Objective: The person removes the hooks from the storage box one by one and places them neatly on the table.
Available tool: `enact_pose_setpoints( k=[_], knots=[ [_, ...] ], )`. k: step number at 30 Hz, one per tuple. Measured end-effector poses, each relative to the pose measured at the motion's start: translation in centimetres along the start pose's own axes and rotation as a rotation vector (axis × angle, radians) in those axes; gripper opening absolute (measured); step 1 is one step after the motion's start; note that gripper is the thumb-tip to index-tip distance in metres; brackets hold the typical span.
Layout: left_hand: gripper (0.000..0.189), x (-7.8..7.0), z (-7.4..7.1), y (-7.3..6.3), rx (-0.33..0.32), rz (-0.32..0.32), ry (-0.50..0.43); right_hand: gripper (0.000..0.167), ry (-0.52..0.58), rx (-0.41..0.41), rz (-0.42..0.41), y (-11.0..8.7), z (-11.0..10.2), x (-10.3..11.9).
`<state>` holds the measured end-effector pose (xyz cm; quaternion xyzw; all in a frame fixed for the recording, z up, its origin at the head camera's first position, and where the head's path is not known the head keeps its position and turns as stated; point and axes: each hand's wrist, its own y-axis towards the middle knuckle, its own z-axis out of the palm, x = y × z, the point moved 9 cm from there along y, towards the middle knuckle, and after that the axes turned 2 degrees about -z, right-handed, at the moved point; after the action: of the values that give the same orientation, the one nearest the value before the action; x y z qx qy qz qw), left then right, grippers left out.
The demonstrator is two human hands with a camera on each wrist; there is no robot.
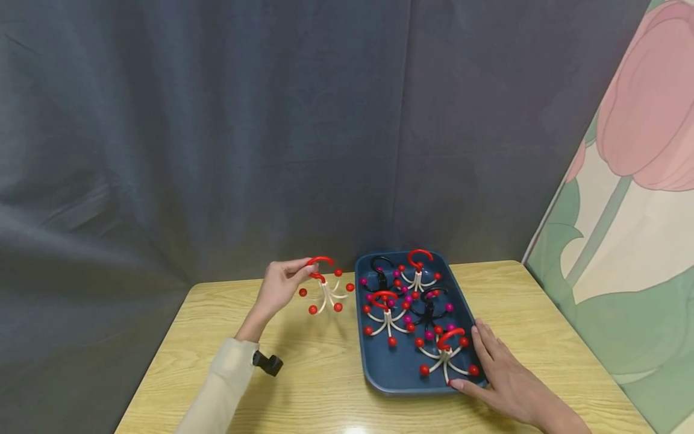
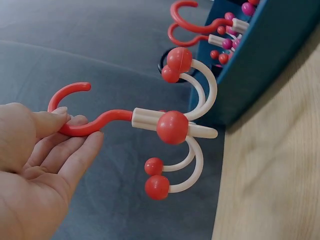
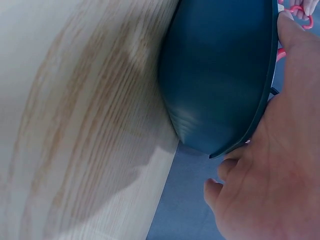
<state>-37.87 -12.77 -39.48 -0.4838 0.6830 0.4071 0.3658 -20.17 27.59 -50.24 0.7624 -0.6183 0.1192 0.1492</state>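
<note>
My left hand [image 1: 281, 288] pinches the red hook end of a multi-arm hanging hook [image 1: 327, 293], holding it above the table left of the tray. The left wrist view shows this hook [image 2: 146, 119] side-on, its white curved arms tipped with red balls, between thumb and fingers. A dark blue tray [image 1: 387, 369] holds three more red-and-white hooks, one of them a front hook [image 1: 446, 355], and two black hooks, including a middle one [image 1: 428, 310], with magenta balls. My right hand [image 1: 506, 377] rests on the tray's right rim near its front corner, fingers extended.
The tray stands on a light wooden table [image 1: 320, 380], near its back edge. A dark grey curtain [image 1: 293, 132] hangs behind, and a tulip-patterned panel [image 1: 645, 253] stands on the right. A black wrist camera mount [image 1: 268, 363] sits at the left cuff.
</note>
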Motion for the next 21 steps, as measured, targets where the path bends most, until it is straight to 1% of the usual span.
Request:
enact_pose_setpoints(
  k=[5,8,16,21],
  knots=[
    [0.032,1.4,0.0,0.5,0.004,-0.042,0.017,0.117,-0.009,-0.005,-0.004,0.0,-0.1,0.1],
    [0.032,2.1,0.1,0.8,0.015,-0.048,0.030,0.118,-0.019,0.000,-0.005,0.0,-0.1,0.1],
    [0.031,4.0,0.7,1.9,0.025,-0.045,0.067,0.118,-0.021,0.003,-0.012,0.1,-0.1,0.1],
    [0.031,4.5,1.4,2.3,0.028,-0.025,0.102,0.118,-0.017,0.003,-0.012,0.0,-0.1,0.1]
  ],
)
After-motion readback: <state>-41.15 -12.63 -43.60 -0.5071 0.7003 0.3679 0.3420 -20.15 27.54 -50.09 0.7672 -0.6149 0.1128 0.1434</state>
